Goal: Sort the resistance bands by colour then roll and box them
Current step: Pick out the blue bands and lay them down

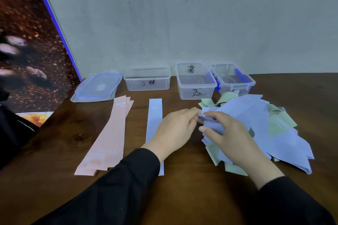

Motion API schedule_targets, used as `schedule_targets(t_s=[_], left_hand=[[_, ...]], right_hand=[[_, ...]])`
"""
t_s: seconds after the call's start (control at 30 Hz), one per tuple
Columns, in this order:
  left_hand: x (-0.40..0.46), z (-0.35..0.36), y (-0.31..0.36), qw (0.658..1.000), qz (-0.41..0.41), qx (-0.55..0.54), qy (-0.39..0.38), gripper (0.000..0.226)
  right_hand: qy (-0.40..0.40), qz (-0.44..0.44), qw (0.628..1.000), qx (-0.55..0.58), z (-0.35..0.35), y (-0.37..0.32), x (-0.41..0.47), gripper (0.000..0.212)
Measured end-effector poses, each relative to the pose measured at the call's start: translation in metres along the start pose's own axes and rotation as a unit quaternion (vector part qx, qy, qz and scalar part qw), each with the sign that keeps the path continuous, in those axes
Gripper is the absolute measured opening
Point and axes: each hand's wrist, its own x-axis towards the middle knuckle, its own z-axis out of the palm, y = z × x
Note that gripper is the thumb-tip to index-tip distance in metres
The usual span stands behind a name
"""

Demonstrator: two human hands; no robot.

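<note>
Both hands at mid-frame: our left hand (175,129) and right hand (226,133) pinch one lilac band (212,124) at the mixed pile (265,129); sorted so far, pink stack (108,137) and single lilac strip (155,120), centre-left; none rolled, boxes (147,80) empty behind; dark wood table (182,179), grey wall (182,14)

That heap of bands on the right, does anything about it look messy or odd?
Yes. The heap is a crumpled jumble of lavender and green bands, unlike the flat pink stack and the single lavender band laid straight.

"20" on blue band (155,120)
</note>
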Motion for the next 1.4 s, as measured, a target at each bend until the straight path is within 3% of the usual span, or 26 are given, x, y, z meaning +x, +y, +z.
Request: schedule_targets(t_s=[0.07, 0.17, 0.3, 0.37, 0.43, 0.5, 0.6, 0.77, 0.9, 1.03, 1.27, 1.4], left_hand=[[0.003, -0.02, 0.004, 0.998, -0.041, -0.054, 0.011, 0.022], [0.01, -0.051, 0.01, 0.966, -0.098, -0.236, 0.028, 0.024], [0.016, -0.089, 0.016, 0.93, -0.145, -0.325, 0.088, 0.029], [0.02, -0.103, 0.016, 0.932, -0.156, -0.306, 0.112, 0.029], [0.024, -0.117, 0.015, 0.946, -0.14, -0.271, 0.106, 0.014], [0.027, -0.131, 0.014, 0.964, -0.119, -0.222, 0.087, 0.027], [0.028, -0.155, 0.014, 0.98, -0.08, -0.176, 0.051, 0.048], [0.029, -0.179, 0.004, 0.994, -0.044, -0.092, 0.045, 0.056], [0.033, -0.189, -0.009, 0.992, -0.07, -0.069, 0.073, 0.042], [0.041, -0.189, -0.023, 0.98, -0.104, -0.084, 0.146, 0.019], [0.06, -0.185, -0.053, 0.964, -0.149, -0.091, 0.203, 0.017], [0.076, -0.175, -0.068, 0.969, -0.155, -0.089, 0.169, 0.018]], right_hand=[[0.037, -0.036, 0.998, -0.038, 0.001, -0.001, 0.007, 0.031], [0.088, -0.043, 0.993, -0.061, 0.001, -0.013, 0.021, 0.009], [0.112, -0.078, 0.99, -0.04, 0.01, -0.043, 0.031, 0.023], [0.114, -0.099, 0.988, -0.023, 0.019, -0.057, 0.035, 0.027], [0.081, -0.096, 0.992, 0.033, 0.026, -0.068, 0.039, 0.025], [0.015, -0.089, 0.986, 0.137, 0.032, -0.076, 0.041, 0.025], [-0.072, -0.065, 0.93, 0.354, 0.041, -0.082, 0.042, 0.034], [-0.046, -0.003, 0.885, 0.463, 0.054, -0.084, 0.04, 0.052], [-0.134, 0.019, 0.886, 0.443, 0.059, -0.084, 0.034, 0.04], [-0.194, 0.032, 0.913, 0.357, 0.072, -0.081, 0.023, 0.032], [-0.193, 0.061, 0.94, 0.275, 0.077, -0.074, 0.016, 0.02], [-0.179, 0.094, 0.943, 0.264, 0.078, -0.075, 0.011, 0.018]])
